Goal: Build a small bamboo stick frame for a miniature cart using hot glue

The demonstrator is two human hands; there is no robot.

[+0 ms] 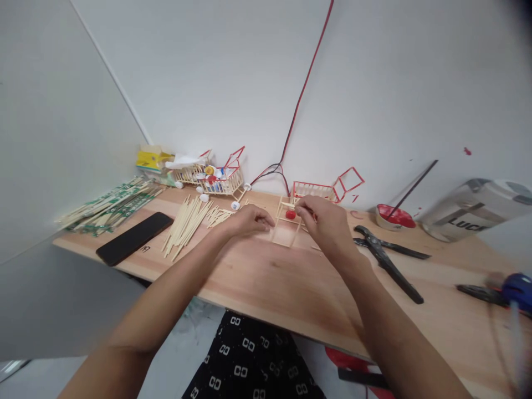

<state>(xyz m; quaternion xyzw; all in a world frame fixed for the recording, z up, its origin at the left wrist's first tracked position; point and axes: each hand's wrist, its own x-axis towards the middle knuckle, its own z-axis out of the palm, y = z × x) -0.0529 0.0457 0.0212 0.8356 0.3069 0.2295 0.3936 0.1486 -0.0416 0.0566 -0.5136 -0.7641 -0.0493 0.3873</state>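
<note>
My right hand [324, 219] is shut in a pinch on a short wooden stick [288, 205], held over a small flat stick frame [282, 242] lying on the table. Beneath that stick, within the frame, shows a round red piece [291, 214], perhaps a bottle cap. To the left of the frame, my left hand [251, 220] hovers low with bent fingers slightly apart, and nothing shows in them. Just behind is a little stick basket [313, 191] with red-painted edges and a red handle loop [351, 180].
Long sticks [187, 221], cut pieces [218, 216], a phone [135, 237] and wrapped chopsticks [112, 205] lie left. Miniature stick carts [222, 180] hold bottle caps. Black pliers [388, 263], a red paint bowl [394, 224], a clear container [477, 213] and a blue tool [517, 291] are right.
</note>
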